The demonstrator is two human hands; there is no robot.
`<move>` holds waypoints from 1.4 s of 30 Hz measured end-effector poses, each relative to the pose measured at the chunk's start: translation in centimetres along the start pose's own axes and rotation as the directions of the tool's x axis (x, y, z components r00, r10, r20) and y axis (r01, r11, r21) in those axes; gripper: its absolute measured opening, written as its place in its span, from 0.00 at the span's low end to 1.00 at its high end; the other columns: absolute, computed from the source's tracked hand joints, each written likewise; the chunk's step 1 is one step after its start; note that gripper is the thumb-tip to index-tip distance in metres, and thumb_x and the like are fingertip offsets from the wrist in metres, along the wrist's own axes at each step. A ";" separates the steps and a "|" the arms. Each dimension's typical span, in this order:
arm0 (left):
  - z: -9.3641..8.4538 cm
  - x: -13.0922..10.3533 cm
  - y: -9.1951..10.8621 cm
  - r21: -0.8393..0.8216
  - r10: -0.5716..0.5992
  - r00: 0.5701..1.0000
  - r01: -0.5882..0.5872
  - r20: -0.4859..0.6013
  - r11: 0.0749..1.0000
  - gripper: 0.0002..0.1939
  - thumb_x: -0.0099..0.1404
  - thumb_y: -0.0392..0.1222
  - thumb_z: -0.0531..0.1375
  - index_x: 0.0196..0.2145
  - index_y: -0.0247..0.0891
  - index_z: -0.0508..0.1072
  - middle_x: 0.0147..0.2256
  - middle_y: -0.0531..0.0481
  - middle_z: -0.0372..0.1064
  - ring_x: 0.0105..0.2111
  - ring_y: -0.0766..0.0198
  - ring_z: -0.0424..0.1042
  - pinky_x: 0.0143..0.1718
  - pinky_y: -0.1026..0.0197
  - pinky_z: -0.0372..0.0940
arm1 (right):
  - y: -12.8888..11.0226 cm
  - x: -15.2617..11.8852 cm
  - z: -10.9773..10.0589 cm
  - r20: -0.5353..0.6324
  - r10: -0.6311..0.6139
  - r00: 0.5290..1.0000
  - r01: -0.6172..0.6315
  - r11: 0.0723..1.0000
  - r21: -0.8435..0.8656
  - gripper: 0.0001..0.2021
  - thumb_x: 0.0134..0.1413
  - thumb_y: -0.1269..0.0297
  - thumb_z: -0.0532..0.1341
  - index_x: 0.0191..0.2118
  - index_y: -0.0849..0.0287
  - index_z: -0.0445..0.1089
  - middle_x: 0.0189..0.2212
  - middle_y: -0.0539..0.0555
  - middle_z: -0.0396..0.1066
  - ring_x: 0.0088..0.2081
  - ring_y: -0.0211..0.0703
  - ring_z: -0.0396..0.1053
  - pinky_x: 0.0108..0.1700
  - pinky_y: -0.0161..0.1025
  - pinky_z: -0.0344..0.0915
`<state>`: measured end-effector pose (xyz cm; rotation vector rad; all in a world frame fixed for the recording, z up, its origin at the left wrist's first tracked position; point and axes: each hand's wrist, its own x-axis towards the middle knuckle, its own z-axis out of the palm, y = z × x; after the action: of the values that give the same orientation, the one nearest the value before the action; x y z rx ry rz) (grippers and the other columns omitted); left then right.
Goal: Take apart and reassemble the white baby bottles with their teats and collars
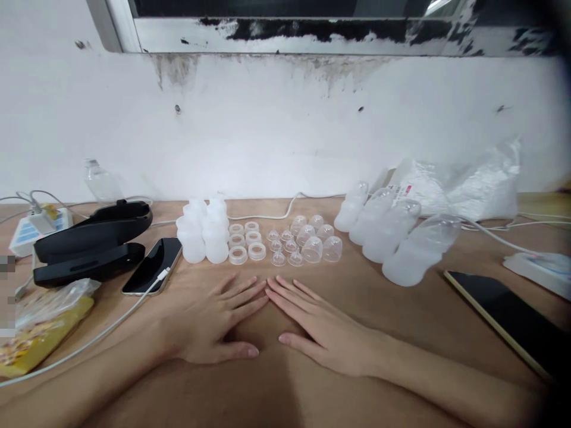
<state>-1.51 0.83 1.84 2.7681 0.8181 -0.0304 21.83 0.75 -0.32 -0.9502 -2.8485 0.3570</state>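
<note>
My left hand [218, 321] lies flat on the brown tabletop [267, 386], fingers stretched out and holding nothing. Opposite it, my right hand [319, 327] rests flat as well, its fingertips meeting those of the left. Just beyond my fingers stand several frosted white baby bottles [193, 241] in two rows. To their right are white collar rings [256, 251], then clear bottle nipples [279, 257] and clear dome caps [331, 249], all in rows. Farther right, several capped baby bottles [410, 255] stand in a slanting line.
At left are a phone [154, 264] with a cable, a black case [93, 232], a yellow snack bag [49, 327], a power strip [42, 226] and a clear bottle [102, 181]. A plastic bag [464, 184], another phone [504, 315] and a white power strip [539, 270] lie at right.
</note>
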 end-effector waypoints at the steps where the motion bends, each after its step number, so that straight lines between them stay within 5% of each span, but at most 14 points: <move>1: 0.0 0.0 0.0 -0.005 -0.006 1.000 0.006 0.003 1.000 0.37 0.62 0.57 0.46 0.60 0.40 0.32 0.61 0.44 0.29 0.60 0.53 0.34 0.57 0.44 0.34 | 0.2 0.0 0.3 0.015 0.012 1.000 -0.013 1.000 0.016 0.30 0.58 0.52 0.43 0.61 0.62 0.38 0.61 0.56 0.36 0.61 0.46 0.34 0.61 0.48 0.39; 18: -0.2 0.1 0.3 -0.034 -0.019 0.998 0.017 -0.052 0.999 0.36 0.61 0.56 0.48 0.60 0.41 0.36 0.61 0.46 0.35 0.60 0.51 0.38 0.57 0.45 0.38 | 0.3 0.0 0.0 -0.002 0.005 1.000 -0.005 1.000 0.000 0.30 0.58 0.51 0.43 0.61 0.64 0.41 0.61 0.57 0.38 0.61 0.44 0.35 0.61 0.47 0.37; 38: -0.2 0.1 0.4 -0.001 -0.039 0.999 0.039 0.008 0.999 0.36 0.62 0.56 0.46 0.60 0.40 0.35 0.61 0.45 0.32 0.60 0.53 0.36 0.58 0.45 0.36 | 0.2 -0.2 0.1 -0.005 -0.010 1.000 0.010 1.000 0.029 0.30 0.58 0.52 0.44 0.61 0.64 0.42 0.61 0.58 0.39 0.61 0.44 0.35 0.61 0.47 0.37; 42: 0.1 0.2 0.3 0.101 -0.075 0.993 0.084 -0.086 0.991 0.31 0.63 0.55 0.46 0.59 0.39 0.45 0.60 0.44 0.39 0.59 0.55 0.42 0.57 0.48 0.42 | 0.3 -0.2 -0.1 -0.185 0.082 0.979 -0.065 0.993 0.094 0.28 0.55 0.54 0.49 0.59 0.59 0.47 0.59 0.57 0.47 0.59 0.47 0.46 0.58 0.47 0.49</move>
<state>-1.12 0.64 1.75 2.8495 0.9745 0.0271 22.14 0.88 -0.33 -1.0161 -2.6105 0.3744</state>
